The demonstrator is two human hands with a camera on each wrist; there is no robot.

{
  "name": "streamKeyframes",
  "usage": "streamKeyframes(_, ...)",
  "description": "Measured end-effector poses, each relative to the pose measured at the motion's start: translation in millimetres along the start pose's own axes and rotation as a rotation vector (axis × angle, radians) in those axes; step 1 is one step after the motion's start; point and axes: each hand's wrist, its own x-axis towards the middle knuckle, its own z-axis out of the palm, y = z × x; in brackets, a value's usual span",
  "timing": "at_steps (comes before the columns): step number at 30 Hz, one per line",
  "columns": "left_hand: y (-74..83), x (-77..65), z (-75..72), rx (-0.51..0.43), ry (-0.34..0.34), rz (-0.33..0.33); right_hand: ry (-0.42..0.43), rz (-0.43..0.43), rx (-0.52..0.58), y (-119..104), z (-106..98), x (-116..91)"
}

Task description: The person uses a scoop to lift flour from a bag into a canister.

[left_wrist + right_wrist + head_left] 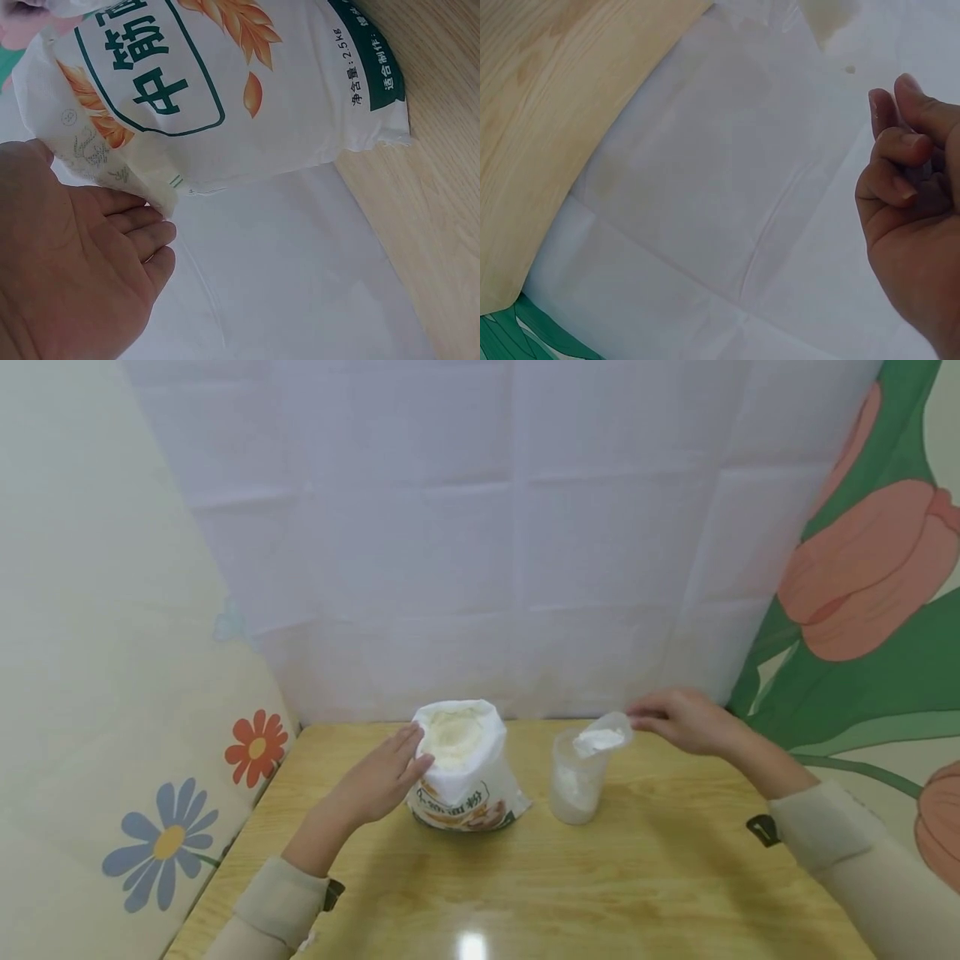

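Note:
An opened white flour bag (463,777) stands on the wooden table, pale flour showing in its mouth. My left hand (382,777) rests against the bag's left rim, fingers nearly straight. The left wrist view shows the fingertips of that hand (90,255) touching the bag's folded edge (161,191). Between thumb and fingers, my right hand (686,720) pinches the handle end of a translucent scoop (618,725) bearing white flour. The scoop is tilted over the mouth of a clear plastic cup (576,789), which has flour inside. In the right wrist view, the right hand (911,180) shows but the scoop is hardly visible.
The wooden table (525,893) runs back to a creased white cloth (517,543) hanging behind it. A flower-painted wall (165,693) borders the left side, and a wall with painted tulips (862,577) borders the right. The cup stands just right of the bag.

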Motion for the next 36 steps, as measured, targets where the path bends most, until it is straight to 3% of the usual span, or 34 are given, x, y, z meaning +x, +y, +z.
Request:
streamKeyframes(23, 2.1, 0.8, -1.0, 0.008, -0.006, 0.001, -0.045, -0.072, -0.041, -5, -4, 12)
streamKeyframes(36, 3.0, 0.5, -1.1, 0.014, -0.009, -0.006, -0.022, -0.112, -0.073, -7, -10, 11)
